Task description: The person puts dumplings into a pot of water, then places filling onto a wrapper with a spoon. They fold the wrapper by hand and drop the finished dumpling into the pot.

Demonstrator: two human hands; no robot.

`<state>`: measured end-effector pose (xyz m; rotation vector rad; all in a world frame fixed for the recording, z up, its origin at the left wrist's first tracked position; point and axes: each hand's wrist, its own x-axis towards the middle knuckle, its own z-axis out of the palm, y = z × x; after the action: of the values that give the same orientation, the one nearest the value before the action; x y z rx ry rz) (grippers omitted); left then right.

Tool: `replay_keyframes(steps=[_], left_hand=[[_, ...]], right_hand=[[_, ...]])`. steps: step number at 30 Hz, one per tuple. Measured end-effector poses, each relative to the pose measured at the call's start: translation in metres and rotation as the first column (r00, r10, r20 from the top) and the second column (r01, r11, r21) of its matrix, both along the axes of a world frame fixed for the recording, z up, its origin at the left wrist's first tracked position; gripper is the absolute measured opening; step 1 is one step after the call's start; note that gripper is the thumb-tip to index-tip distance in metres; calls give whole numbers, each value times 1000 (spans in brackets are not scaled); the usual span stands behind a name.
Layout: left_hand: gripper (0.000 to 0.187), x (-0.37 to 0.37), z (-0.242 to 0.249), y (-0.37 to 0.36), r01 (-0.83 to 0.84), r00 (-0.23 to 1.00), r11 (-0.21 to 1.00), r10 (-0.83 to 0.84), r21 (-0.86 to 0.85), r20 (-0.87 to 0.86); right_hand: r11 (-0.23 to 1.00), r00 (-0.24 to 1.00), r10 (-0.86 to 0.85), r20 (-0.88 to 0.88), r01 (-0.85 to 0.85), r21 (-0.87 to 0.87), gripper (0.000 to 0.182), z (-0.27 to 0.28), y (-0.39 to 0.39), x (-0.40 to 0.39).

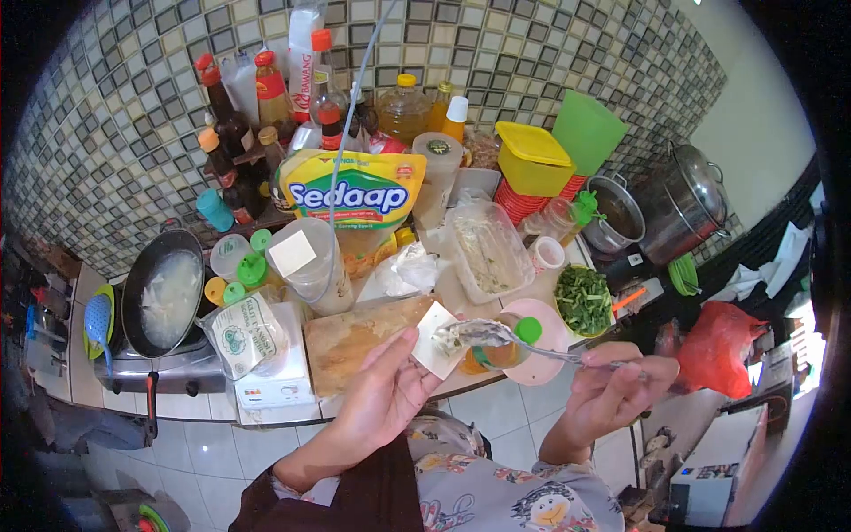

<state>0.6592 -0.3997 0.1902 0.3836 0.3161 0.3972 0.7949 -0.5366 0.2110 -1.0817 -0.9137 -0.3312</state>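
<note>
My left hand (pixel 377 403) pinches a square white dumpling wrapper (pixel 430 359) by its edge, above the front of the counter. In my right hand (pixel 620 390) is the handle of a metal spoon (pixel 563 355), its bowl smeared with pale filling and lying over the wrapper. A small dab of filling shows on the wrapper at the spoon's tip. Behind the hands lies a wooden cutting board (pixel 350 341). A clear plastic tub (pixel 454 232) streaked with filling stands farther back. Another white square wrapper (pixel 292 254) rests on a plastic container left of it.
At left a pan (pixel 133 324) of whitish liquid sits on the stove (pixel 168 374). A wrapper packet (pixel 246 339) lies on a white scale (pixel 282 390). A pink plate (pixel 550 368), a green-capped bottle (pixel 527 331), and chopped greens (pixel 583 300) are at right; sauce bottles (pixel 275 97) line the wall.
</note>
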Motion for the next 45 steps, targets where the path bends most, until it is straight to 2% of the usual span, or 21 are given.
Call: replay_keyframes(steps=[2,4,5,6,8,9,13,15,18,22,23,25,27,30,31,32,33,34,36,43,45], left_hand=[[34,1,1,1,-15,1000,1000,15,15,8],[34,0,-3,1,-8,1000,999,8,49,9],[34,0,-4,0,-10,1000,999,10,46,8],[34,0,-5,-1,-12,1000,997,10,79,16],[34,1,-6,-1,-16,1000,994,13,110,25],[33,1,-6,-2,-29,1000,994,30,107,-6],[33,4,-11,-2,21,1000,993,-19,118,-16],[32,6,-11,-3,20,1000,995,-19,101,-18],[31,5,-10,-4,11,1000,997,-10,71,-18],[31,4,-6,-6,-5,1000,998,6,56,-9],[31,3,-5,-6,-8,1000,998,8,56,-10],[32,1,-5,-6,-8,1000,1000,8,12,15],[33,1,-4,-8,-13,1000,1000,13,29,2],[34,0,-8,-11,-12,1000,998,13,54,-20],[34,0,-9,-12,-8,999,998,10,65,-31],[34,0,-9,-13,-9,999,998,11,62,-31],[33,0,-9,-13,-7,1000,998,8,59,-26],[33,0,-9,-14,-5,1000,998,6,56,-22],[32,-1,-11,-14,-7,1000,999,8,49,-12],[32,-6,-9,-16,-14,1000,1000,13,23,23],[32,-7,-9,-17,2,999,1000,-2,17,33]], right_hand=[[1000,998,-18,58,17,19,19,0,4,-2],[992,945,-98,313,68,107,20,-4,8,-2],[993,869,-24,494,-36,112,17,-5,5,6],[993,868,-22,495,-38,112,17,-5,-5,10],[907,799,391,456,-252,-337,17,-1,-27,9],[930,802,365,473,-292,-222,16,3,-18,2],[926,780,363,510,-240,-293,21,3,-23,3],[961,671,223,707,-272,-44,28,-8,-15,9],[969,682,134,719,-243,49,35,-19,-18,13],[955,710,160,686,-287,75,32,-21,-19,5],[976,783,159,601,-217,24,19,-22,-24,-3],[988,848,149,508,-153,-35,23,-14,-29,-5],[876,612,481,628,-306,-373,24,1,-35,9],[886,619,459,638,-261,-384,25,-5,-41,9],[885,619,460,637,-261,-385,25,-9,-40,3],[941,755,332,565,-225,-252,22,-14,-37,-6],[979,864,202,461,-164,-122,35,-18,-33,-12],[978,864,204,461,-165,-124,35,-21,-29,-13],[962,878,132,460,-225,155,36,-24,-21,-11],[952,825,136,549,-261,157,28,-18,-22,-7],[975,682,214,699,-198,-106,15,-5,-21,-5]])
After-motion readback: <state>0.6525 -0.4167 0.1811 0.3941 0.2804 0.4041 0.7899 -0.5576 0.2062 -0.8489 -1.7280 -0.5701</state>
